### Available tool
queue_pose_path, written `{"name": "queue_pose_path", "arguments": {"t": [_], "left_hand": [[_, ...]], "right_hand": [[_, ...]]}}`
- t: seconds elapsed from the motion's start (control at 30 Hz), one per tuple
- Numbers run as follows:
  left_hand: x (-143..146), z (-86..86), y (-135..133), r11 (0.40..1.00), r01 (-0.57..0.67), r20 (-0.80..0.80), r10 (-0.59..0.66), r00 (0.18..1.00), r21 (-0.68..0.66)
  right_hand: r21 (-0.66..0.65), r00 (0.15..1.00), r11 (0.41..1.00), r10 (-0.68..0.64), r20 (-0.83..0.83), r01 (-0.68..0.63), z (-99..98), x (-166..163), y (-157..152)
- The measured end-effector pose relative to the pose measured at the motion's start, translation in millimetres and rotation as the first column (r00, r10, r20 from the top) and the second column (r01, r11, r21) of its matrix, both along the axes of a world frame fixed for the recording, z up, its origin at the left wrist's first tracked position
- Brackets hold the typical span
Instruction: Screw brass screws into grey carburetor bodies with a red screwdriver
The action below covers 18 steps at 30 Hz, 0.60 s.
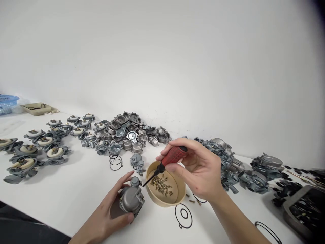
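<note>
Carburetor (132,200): underside hidden; left side partly covered by the left hand (109,210).
Left fingers: some partly lost behind that body.
Screwdriver (175,155): tip shape too small to tell; handle partly covered by the right hand (200,166).
Paper bowl (177,191): upper right rim hidden behind the right hand.
Forearms: both cut by the bottom edge.
Blue basket (8,98): cut by the left edge.
Metal tray (291,200): cut at right; contents too dark to identify.

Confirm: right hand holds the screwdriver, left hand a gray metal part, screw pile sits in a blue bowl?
Wrong color: the head view shows the screw pile in a tan bowl. Right hand holds the screwdriver, left hand the gray metal part.
</note>
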<state>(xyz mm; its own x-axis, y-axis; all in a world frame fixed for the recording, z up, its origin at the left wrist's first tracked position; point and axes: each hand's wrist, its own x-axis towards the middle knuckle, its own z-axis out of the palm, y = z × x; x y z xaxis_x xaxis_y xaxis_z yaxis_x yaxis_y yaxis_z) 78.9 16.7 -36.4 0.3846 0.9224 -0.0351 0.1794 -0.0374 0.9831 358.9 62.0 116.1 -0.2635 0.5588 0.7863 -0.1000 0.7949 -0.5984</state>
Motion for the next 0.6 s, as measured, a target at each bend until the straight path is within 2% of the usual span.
{"name": "queue_pose_path", "arguments": {"t": [0.4,0.6], "left_hand": [[3.3,6.0,1.3,1.0,0.012,0.008,-0.012,1.0,-0.004],[7.2,9.2,1.3,0.997,0.033,0.04,-0.036,0.999,0.063]], "right_hand": [[-0.016,0.998,0.998,0.066,0.006,-0.066,-2.1,-10.4,-7.9],[-0.025,0.997,0.997,0.078,0.005,-0.078,-1.9,-10.6,-10.1]]}}
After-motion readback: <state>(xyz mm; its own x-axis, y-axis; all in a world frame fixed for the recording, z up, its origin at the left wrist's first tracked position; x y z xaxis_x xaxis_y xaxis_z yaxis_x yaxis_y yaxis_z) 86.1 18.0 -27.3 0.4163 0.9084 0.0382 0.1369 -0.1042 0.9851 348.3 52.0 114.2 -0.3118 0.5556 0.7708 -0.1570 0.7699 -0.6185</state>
